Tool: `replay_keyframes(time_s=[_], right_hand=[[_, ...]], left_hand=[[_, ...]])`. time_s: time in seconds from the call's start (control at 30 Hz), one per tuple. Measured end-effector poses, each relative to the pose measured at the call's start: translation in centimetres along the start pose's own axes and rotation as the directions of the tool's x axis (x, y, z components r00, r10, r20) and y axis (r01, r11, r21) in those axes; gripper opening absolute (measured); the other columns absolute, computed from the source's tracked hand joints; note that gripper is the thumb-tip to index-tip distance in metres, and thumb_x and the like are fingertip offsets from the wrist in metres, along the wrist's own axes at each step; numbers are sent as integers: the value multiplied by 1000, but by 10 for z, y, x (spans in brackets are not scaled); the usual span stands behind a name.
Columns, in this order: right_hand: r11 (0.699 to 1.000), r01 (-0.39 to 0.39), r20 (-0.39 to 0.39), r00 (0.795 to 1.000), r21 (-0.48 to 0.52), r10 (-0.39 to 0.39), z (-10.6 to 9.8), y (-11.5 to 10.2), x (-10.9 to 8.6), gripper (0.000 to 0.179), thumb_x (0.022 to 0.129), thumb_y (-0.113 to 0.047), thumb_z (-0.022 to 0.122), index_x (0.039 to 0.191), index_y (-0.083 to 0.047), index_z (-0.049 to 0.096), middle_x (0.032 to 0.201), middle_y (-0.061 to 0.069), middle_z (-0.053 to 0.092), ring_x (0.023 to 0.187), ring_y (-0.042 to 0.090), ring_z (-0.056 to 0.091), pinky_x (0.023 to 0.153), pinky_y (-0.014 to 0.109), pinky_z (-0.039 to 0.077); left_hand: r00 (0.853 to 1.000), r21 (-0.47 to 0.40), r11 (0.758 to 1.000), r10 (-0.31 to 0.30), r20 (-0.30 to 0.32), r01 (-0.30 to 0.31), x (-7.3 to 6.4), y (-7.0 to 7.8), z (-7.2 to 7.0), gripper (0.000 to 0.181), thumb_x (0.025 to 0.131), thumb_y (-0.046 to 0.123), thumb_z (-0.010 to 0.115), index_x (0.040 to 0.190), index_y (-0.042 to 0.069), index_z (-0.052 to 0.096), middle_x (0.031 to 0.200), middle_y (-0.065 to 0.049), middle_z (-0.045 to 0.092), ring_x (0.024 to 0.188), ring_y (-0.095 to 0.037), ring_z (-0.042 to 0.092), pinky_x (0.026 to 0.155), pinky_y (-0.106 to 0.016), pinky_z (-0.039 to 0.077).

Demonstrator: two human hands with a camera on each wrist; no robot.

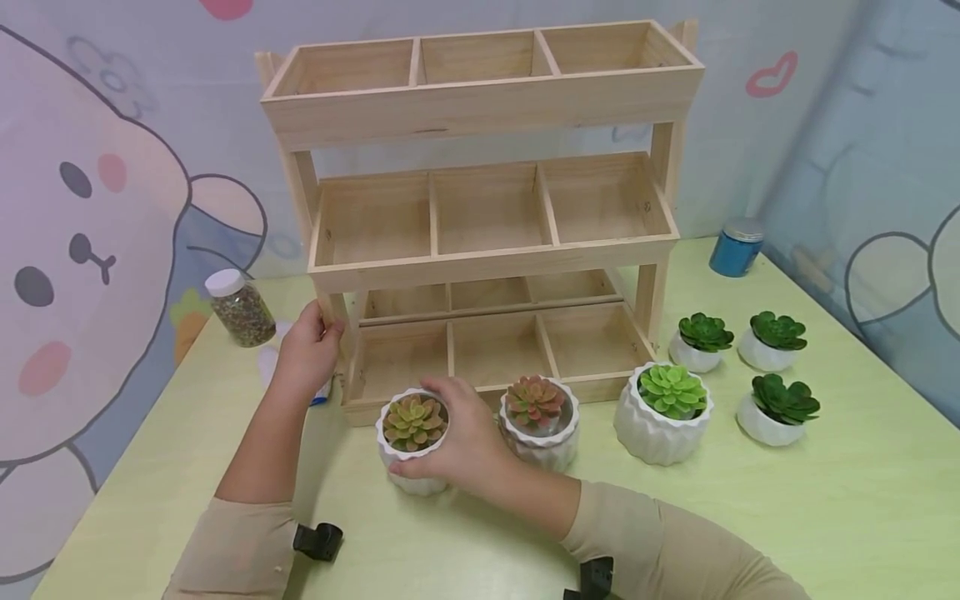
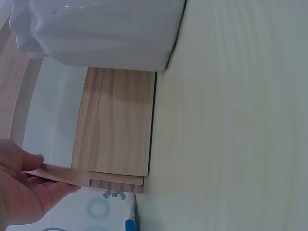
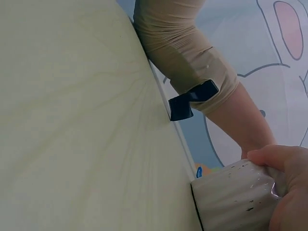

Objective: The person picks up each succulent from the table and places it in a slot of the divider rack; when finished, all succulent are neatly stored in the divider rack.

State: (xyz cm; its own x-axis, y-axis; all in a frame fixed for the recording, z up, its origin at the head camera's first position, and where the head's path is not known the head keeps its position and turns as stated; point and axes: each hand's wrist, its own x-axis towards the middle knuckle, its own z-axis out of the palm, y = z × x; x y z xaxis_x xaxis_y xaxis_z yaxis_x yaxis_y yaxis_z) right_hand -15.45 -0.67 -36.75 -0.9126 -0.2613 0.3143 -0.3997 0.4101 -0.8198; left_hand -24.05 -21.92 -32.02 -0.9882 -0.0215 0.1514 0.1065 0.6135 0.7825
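My left hand [image 1: 306, 350] grips the lower left upright of a three-tier wooden shelf [image 1: 480, 262]; the left wrist view shows thumb and fingers around the wooden leg [image 2: 62, 174], above a wing nut [image 2: 114, 194]. With thumb and fingers spread around its rim, my right hand [image 1: 468, 437] holds a white ribbed pot [image 1: 416, 482] containing a yellow-green succulent [image 1: 414, 422]. The pot stands upright on the table before the shelf's left end. Just right of that hand is another white pot [image 1: 547, 450] with a reddish succulent [image 1: 535, 402].
A larger white pot [image 1: 660, 437] with a bright green succulent stands further right. Beyond it are three small white bowls with dark green succulents [image 1: 783, 400]. A jar of brown granules [image 1: 243, 310] is at left, a blue jar [image 1: 737, 247] at the back right.
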Motion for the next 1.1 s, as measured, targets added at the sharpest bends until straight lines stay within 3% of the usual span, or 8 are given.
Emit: replay_keyframes(time_s=[0.3,0.67,0.93,1.1], right_hand=[[999,50,-3,999,15,-50,-3,-8,3,92,49,-30,94,129,-10,53,116,-1,54,104,17,54,90,34,47],[992,105,-43,994,70,-102,-11,-42,17,86,52,-27,93,128,-8,55,117,-1,52,104,14,52,90,34,46],[997,70,-129,990,33,-65,-3,-67,41,84,54,-35,91,127,-10,57,119,0,52,106,14,50,86,33,47],[999,1,-167,986,43,7,3,-74,53,86,52,-36,91,127,-11,57,117,-1,52,104,15,50,84,32,46]], left_hand=[[1000,-23,1000,7,0,-7,2,-1,-2,39,101,10,39,138,-3,33,133,-29,45,121,-43,44,98,-52,39],[999,-12,999,32,-12,-32,3,-2,-2,36,100,7,41,134,-4,36,129,-29,49,118,-42,47,97,-51,40],[997,-18,997,70,-10,-71,4,-6,-6,37,100,10,44,134,-3,38,129,-28,49,121,-40,45,102,-51,35],[996,58,994,92,0,-92,0,-8,-7,32,98,12,48,127,0,42,124,-25,54,116,-39,48,99,-54,36]])
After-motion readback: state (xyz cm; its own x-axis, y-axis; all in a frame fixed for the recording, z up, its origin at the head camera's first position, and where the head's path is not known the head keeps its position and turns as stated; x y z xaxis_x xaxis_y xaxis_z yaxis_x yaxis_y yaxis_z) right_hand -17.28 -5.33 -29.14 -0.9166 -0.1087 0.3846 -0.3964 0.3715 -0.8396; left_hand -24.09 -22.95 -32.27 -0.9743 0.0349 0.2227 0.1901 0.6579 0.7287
